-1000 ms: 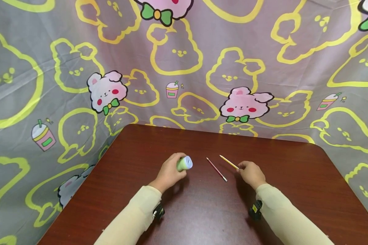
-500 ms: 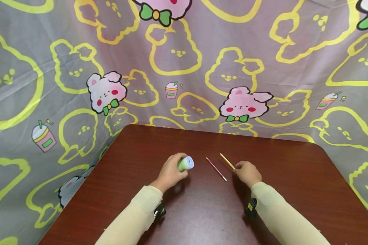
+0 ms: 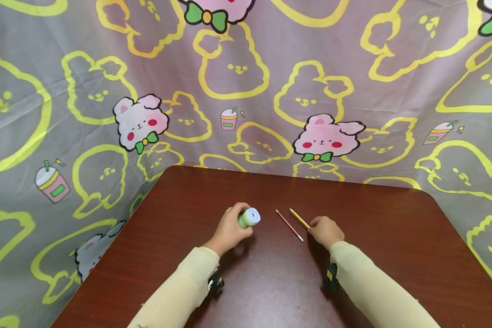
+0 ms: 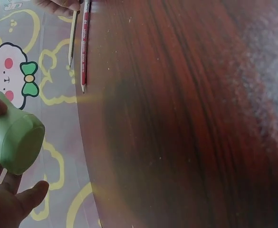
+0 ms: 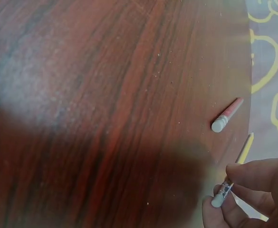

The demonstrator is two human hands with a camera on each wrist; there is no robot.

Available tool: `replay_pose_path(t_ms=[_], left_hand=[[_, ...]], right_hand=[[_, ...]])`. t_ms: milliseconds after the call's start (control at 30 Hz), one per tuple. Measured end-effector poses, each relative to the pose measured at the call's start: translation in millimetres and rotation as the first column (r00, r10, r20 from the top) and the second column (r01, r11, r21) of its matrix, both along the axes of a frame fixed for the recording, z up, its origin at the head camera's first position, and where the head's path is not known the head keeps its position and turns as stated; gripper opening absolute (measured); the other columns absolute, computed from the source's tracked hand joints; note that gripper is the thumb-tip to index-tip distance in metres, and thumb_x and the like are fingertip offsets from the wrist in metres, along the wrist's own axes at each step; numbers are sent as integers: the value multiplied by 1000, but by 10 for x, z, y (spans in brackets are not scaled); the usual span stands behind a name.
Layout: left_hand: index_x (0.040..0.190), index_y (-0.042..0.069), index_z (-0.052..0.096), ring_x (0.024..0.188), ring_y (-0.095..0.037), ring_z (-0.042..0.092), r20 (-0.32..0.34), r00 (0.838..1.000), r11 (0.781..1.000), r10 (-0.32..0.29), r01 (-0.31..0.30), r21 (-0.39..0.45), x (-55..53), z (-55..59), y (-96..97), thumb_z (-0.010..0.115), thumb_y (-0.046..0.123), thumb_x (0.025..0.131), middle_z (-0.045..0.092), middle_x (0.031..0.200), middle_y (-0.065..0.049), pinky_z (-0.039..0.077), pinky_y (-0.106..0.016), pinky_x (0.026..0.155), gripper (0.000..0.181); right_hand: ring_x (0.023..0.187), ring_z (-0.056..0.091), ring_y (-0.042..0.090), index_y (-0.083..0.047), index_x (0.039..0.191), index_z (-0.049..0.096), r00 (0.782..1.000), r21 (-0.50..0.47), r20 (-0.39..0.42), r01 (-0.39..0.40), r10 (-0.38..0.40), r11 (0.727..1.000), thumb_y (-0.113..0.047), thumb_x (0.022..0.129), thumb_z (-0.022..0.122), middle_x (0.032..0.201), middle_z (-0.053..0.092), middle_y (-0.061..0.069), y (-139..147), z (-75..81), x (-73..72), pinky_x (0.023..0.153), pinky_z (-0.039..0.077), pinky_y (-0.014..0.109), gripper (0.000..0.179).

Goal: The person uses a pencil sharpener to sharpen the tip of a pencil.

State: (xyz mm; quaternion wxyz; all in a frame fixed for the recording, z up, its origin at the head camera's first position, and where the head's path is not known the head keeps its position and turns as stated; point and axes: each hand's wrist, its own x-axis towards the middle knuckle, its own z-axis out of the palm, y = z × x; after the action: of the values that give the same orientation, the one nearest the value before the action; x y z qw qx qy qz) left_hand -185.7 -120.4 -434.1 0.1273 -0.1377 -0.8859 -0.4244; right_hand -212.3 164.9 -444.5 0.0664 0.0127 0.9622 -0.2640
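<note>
My left hand [image 3: 229, 230] grips a light-green pencil sharpener [image 3: 247, 220], its pale blue end with a small dark hole turned right and toward me. In the left wrist view the smooth green base of the sharpener [image 4: 22, 142] shows between thumb and fingers. On the right, my right hand [image 3: 327, 231] pinches a yellow pencil [image 3: 299, 218] near its eraser end, the point aimed away and to the left. Between both hands a red pencil [image 3: 289, 225] lies on the table, white eraser [image 5: 218, 125] toward me.
The dark brown wooden table [image 3: 213, 191] reaches back to a grey fabric curtain [image 3: 266, 73] printed with bears and rabbits. Another side of the curtain [image 3: 57, 136] hangs along the left edge.
My right hand has shifted left with the yellow pencil, bringing it closer to the red pencil. My left hand has moved slightly right with the sharpener. The red pencil stays in place.
</note>
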Motion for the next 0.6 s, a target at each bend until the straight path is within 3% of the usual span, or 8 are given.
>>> replay_pose_path(t_ms=[600], left_hand=[[113,5,56,91,-23,60,21,998,998,-53,52,41,-64,-39,52,73,-6,64,66,104,-11,47,-37,82,53]], right_hand=[[94,64,36,-5,101,71,1000,21,23,18,-19,1000,-17,83,63,105,69,15,-47,-24,-77,74,47,56,23]])
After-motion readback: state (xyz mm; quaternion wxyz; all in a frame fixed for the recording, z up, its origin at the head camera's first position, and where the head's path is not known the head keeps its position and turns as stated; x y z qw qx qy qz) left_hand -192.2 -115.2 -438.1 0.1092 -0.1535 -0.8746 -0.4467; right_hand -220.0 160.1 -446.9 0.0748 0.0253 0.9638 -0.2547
